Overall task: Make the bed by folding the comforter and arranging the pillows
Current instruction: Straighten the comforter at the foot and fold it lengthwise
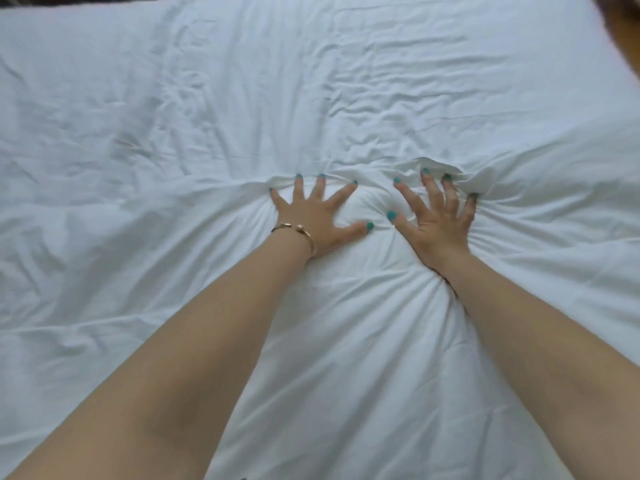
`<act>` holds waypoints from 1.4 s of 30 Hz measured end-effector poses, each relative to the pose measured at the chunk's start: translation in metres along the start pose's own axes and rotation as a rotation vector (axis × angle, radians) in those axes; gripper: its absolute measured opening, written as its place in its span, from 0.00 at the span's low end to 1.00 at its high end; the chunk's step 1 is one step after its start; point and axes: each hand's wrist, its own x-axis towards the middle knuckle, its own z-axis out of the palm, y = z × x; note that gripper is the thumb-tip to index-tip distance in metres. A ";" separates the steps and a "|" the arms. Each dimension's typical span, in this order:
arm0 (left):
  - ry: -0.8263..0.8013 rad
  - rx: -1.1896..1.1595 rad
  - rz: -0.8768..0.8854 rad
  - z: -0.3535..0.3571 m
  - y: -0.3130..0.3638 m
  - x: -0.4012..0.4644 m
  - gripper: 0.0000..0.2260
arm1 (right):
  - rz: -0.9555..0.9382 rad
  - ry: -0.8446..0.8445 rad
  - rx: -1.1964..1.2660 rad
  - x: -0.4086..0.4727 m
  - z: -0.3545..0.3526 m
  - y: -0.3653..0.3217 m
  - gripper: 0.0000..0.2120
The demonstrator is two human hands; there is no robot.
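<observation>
Bed: white comforter (311, 98) covers nearly the whole view, creased all over; strip of wood floor (627, 39) shows at top right.
Left hand: left hand (317, 216) w/ gold bracelet (298, 230) lies flat, fingers spread wide and straight, palm pressing the fabric down.
Right hand: right hand (434, 216) also spread, but fingertips dig in and bunch a ridge of cloth in front of them; not a full pinch, more a rake.
Where it sits: comforter lies under both hands, puffed up betw. them, folds radiating out from each palm.
Pillows: none in view.
Handling: prob. light, soft, airy; gives way under pressure and wrinkles easily. Limp, so it won't hold shape if lifted from the middle.
Where to take hold: judged best at an edge or corners, both hands well apart; middle is good only for smoothing.
Risk: bunched ridge at right may set a crease.
</observation>
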 end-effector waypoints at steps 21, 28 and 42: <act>0.228 -0.199 0.225 0.163 -0.031 -0.362 0.31 | 0.357 -0.293 -0.185 -0.392 -0.007 -0.179 0.28; 0.059 -0.068 0.188 0.176 -0.035 -0.344 0.33 | 0.386 -0.609 -0.080 -0.359 -0.007 -0.173 0.28; -0.030 -0.390 -0.380 0.112 0.069 -0.333 0.27 | 0.275 -0.443 -0.213 -0.359 -0.110 -0.003 0.28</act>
